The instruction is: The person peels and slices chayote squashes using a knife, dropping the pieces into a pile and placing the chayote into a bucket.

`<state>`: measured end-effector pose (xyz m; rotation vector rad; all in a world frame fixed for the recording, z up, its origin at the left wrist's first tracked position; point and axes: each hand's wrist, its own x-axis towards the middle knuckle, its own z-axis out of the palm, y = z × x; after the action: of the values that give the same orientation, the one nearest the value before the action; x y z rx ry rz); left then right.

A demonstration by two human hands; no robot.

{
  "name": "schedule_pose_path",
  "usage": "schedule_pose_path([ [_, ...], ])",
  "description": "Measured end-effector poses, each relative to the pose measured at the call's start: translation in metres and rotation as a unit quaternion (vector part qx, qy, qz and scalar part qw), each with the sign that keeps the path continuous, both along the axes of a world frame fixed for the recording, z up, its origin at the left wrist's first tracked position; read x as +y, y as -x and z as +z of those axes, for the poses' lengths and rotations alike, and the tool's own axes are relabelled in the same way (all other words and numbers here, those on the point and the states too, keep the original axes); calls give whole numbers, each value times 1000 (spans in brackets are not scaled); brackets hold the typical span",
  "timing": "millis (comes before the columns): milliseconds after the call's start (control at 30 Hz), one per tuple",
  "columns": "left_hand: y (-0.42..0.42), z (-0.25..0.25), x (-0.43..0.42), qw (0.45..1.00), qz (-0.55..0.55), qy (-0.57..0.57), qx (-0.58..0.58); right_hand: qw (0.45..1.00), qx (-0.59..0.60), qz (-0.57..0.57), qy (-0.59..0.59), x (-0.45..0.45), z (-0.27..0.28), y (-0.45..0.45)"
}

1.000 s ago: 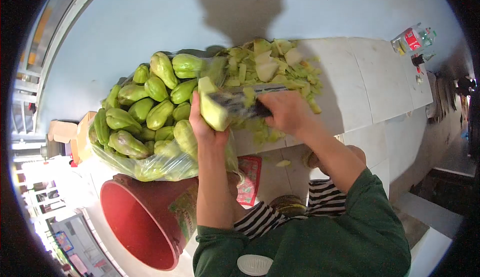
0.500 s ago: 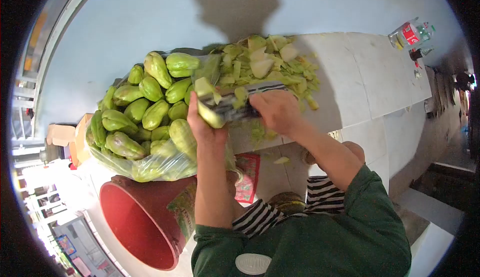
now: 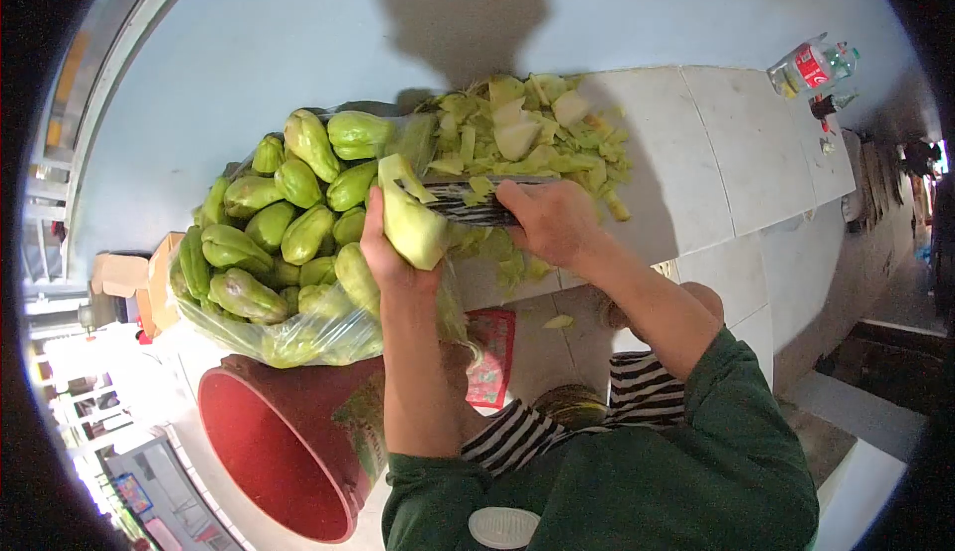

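A partly peeled chayote (image 3: 410, 225), pale green with wet-looking flesh, is gripped by my left hand (image 3: 391, 261). My right hand (image 3: 559, 221) is closed around the handle of a broad-bladed knife (image 3: 468, 205); the handle itself is hidden by the fingers. The blade meets the chayote's right side, and bits of peel cling to it. To the left, a clear plastic bag (image 3: 298, 344) holds many whole green chayotes (image 3: 310, 233). Behind the knife lies a heap of peelings (image 3: 537, 133), spread over the tiled ledge (image 3: 662, 143).
Below the bag, a red bucket (image 3: 264, 442) lies tipped on its side. A plastic bottle (image 3: 811, 66) rests at the ledge's far right, against the wall. A cardboard box (image 3: 159, 282) stands behind the bag. A red patterned cloth (image 3: 490, 352) is on the floor.
The chayote has turned in my left hand, showing more of its peeled side. The knife, blurred before, now appears sharper against it. My right hand has shifted only slightly.
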<state>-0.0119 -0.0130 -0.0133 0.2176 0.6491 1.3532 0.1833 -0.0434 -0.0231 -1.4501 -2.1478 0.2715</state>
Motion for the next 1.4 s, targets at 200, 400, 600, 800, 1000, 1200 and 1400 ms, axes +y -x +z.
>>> schedule_pose_path([
  [200, 4, -8, -4, 997, -71, -14, 24, 993, 24, 94, -72, -4, 10, 4],
  [400, -7, 4, -2, 998, -63, -8, 28, 991, -12, -73, 108, 1, 10, 6],
  [600, -3, -5, -7, 990, -125, -60, 7, 979, 11, -124, 163, 10, 2, 3],
  [800, 1, -5, -2, 999, -31, 22, -36, 978, 74, -92, 171, 6, -4, 0],
  [1000, 1, -10, 3, 999, -19, -12, -32, 992, 32, 96, -73, -10, 1, 12],
  [1200, 5, -26, 3, 990, -97, -81, -61, 970, -2, 132, -202, -16, 2, 19],
  [1400, -6, -2, 4, 999, 16, 27, 17, 992, -28, 46, -112, -15, 4, 18],
])
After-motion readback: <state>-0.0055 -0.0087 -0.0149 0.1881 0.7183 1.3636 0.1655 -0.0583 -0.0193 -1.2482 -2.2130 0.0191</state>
